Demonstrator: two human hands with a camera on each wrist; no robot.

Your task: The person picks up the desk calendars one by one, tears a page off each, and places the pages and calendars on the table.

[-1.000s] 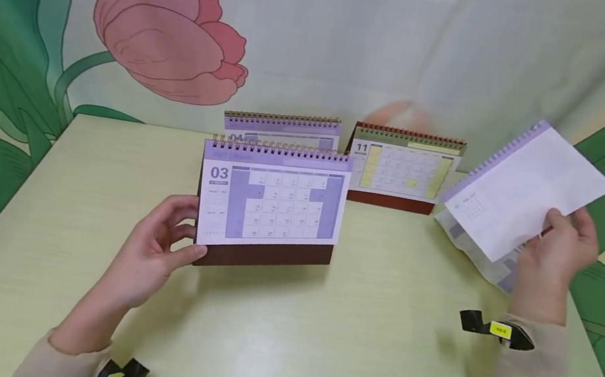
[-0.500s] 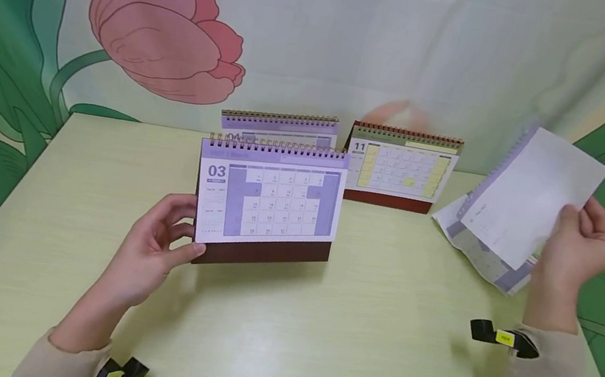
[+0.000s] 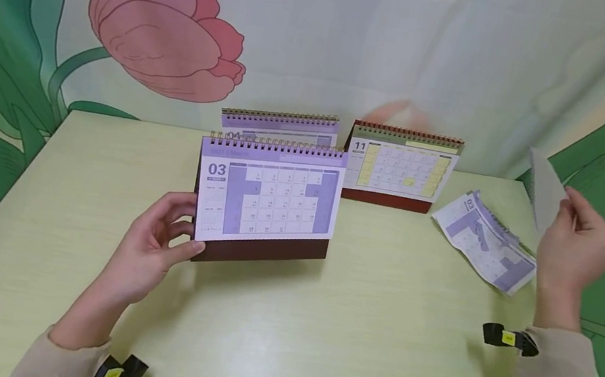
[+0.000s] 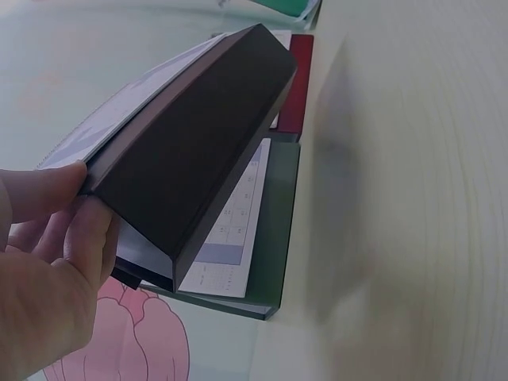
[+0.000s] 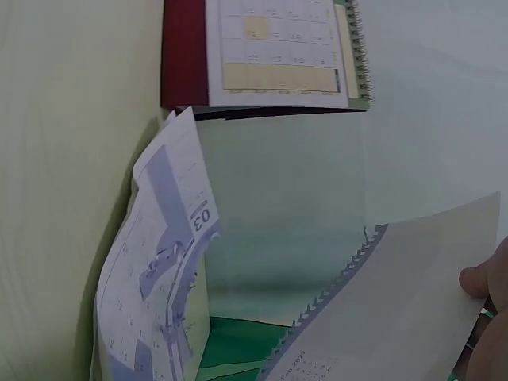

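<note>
My left hand [image 3: 150, 250] grips a purple-and-white spiral desk calendar [image 3: 276, 201] at its lower left corner, thumb on the front and fingers behind. It shows page 03 above a dark brown base [image 4: 186, 135], which is raised off the table in the left wrist view. On the right, my right hand [image 3: 576, 254] pinches a loose calendar page [image 5: 389, 309] by one edge. The page's purple edge is ragged with torn binding holes. Below and left of that hand lies a creased, torn 03 page [image 3: 485, 246].
Behind the held calendar stands a second purple calendar [image 3: 283, 122], mostly hidden; its base [image 4: 278, 222] is dark green. Right of it stands a yellow-green calendar [image 3: 401, 172] showing 11, on a red base. A printed curtain [image 3: 327, 39] hangs behind the pale table [image 3: 265, 342].
The page in my right hand has moved right and turned nearly edge-on, uncovering the creased page on the table. My left hand and its calendar have hardly moved.
</note>
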